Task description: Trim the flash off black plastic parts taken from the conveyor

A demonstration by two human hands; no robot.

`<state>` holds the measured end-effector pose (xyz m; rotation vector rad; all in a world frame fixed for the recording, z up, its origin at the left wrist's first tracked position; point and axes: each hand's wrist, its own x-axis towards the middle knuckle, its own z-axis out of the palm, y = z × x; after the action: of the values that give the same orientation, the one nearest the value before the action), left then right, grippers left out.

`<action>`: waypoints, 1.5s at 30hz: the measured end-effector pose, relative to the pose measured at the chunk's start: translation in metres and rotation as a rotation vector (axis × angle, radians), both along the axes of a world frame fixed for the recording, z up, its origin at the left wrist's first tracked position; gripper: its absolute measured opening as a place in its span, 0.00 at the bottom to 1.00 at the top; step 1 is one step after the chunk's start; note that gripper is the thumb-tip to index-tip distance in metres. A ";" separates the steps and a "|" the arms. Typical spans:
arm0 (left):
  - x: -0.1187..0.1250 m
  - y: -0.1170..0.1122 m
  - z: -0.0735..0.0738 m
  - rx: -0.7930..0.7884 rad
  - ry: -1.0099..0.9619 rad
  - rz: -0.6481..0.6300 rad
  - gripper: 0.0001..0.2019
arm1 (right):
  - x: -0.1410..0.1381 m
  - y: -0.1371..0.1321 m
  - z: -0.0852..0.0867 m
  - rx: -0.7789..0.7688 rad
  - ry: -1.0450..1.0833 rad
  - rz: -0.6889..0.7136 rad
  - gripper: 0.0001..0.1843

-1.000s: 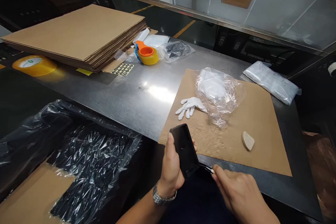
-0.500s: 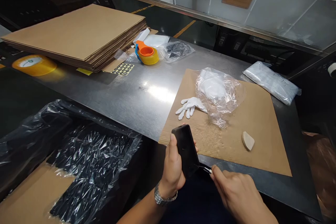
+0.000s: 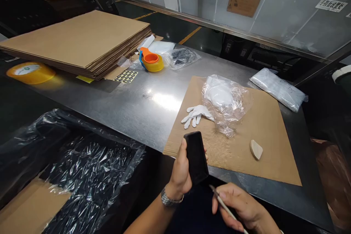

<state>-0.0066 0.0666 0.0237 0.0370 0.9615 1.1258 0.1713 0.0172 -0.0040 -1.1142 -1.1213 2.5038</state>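
My left hand [image 3: 181, 170], with a metal watch at the wrist, is closed around a black rectangular shell [image 3: 196, 157] with a raised rim. It is held tilted just beyond the table's near edge. Below and to the right of the shell, my right hand [image 3: 238, 204] grips a thin pen-like tool [image 3: 226, 208] with a pale shaft and a dark pointed tip. The tip is apart from the shell; the tool's exact kind is unclear. On the cardboard sheet [image 3: 270, 128] beyond my hands lie a white glove [image 3: 196, 115] and a small beige wedge-shaped block [image 3: 256, 150].
A crumpled clear plastic bag [image 3: 223, 98] with white contents lies on the sheet. Stacked cardboard [image 3: 82, 40], a tape dispenser [image 3: 151, 61] and a yellow tape roll [image 3: 30, 73] are at left. A bin lined with black plastic [image 3: 101, 175] stands lower left; a plastic-wrapped pack [image 3: 278, 88] is at right.
My right hand has drawn the tool away from the shell, down and right, and turned it so its shaft shows. The shell has tilted, showing more of its hollow face. The view has shifted slightly.
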 end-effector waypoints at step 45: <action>0.013 -0.029 -0.002 -0.060 0.003 -0.294 0.22 | -0.016 0.038 0.021 0.889 -0.385 -0.392 0.33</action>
<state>0.0063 0.0381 0.0219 0.1276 0.9568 0.8266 0.1550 0.0549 0.0172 -1.3417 -1.6534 1.2682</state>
